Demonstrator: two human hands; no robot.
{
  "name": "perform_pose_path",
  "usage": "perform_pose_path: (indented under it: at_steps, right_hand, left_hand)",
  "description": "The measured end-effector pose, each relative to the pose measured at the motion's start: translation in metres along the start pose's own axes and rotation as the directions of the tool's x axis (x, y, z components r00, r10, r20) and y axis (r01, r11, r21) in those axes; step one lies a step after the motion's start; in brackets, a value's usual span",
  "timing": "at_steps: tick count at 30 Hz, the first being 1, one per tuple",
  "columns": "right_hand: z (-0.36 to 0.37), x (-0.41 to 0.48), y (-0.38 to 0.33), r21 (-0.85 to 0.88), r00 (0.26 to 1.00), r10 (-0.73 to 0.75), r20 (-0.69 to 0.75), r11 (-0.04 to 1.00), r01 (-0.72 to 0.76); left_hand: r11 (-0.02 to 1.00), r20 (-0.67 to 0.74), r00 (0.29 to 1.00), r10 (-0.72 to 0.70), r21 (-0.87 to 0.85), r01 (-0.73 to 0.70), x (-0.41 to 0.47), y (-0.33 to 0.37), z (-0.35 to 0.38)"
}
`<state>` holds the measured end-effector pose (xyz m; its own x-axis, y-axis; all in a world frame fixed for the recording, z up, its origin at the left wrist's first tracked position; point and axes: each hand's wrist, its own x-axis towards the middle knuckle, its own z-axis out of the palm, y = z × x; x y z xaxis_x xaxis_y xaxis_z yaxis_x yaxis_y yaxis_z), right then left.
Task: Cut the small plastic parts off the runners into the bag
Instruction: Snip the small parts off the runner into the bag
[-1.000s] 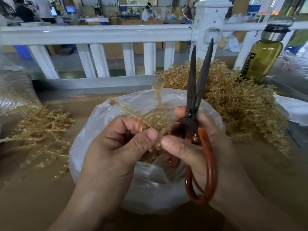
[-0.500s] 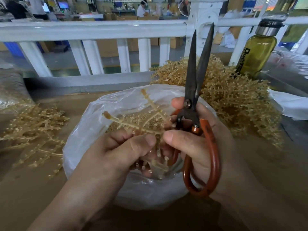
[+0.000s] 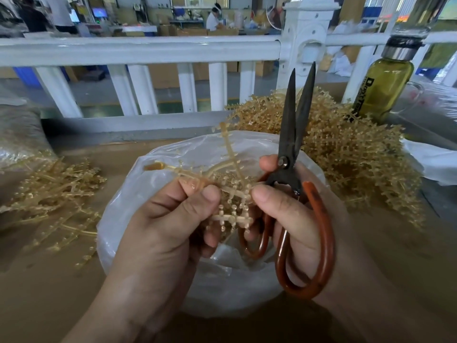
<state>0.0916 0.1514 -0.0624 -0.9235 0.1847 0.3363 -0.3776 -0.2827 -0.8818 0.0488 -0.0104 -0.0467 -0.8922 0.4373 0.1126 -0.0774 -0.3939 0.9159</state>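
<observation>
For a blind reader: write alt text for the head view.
A left hand pinches a tan plastic runner over an open clear bag while the right hand holds red-handled scissors, blades pointing up. A large runner heap lies to the right, a smaller heap to the left.

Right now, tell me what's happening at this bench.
A person is trimming plastic parts. The left hand grips a branched runner over the open clear bag, small parts on its lower branches. The right hand holds the orange-handled scissors, blades pointing up, clear of the runner: no cut under way. A large heap of runners lies at right, a smaller heap at left.
</observation>
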Motion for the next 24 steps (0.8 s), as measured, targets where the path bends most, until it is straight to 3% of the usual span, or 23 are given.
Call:
perform_pose_path:
  at_steps: [5,11,15,21,24]
  right_hand:
    - [0.002,-0.001,0.001,0.031,1.0,0.026,-0.014,0.999,-0.026]
    - [0.002,0.0,-0.006,0.009,0.99,0.028,-0.14,1.0,-0.027]
    - [0.003,0.0,-0.011,-0.052,0.983,0.004,-0.183,0.999,-0.014]
    - [-0.002,0.003,-0.004,0.108,0.987,0.033,-0.156,0.994,-0.016]
    - [-0.005,0.005,-0.005,0.139,0.99,0.045,-0.136,0.99,-0.026]
  left_hand:
    - [0.999,0.059,0.997,0.043,0.021,-0.045,0.002,-0.008,-0.002]
    - [0.999,0.022,0.999,0.04,0.027,-0.04,0.003,-0.009,-0.001]
    - [1.0,0.077,0.997,0.02,0.016,-0.021,-0.001,-0.003,0.003]
    - [0.999,0.086,0.996,-0.007,-0.032,0.01,0.0,0.0,0.003]
    - [0.997,0.022,1.0,-0.015,-0.077,0.017,0.001,-0.001,0.0]
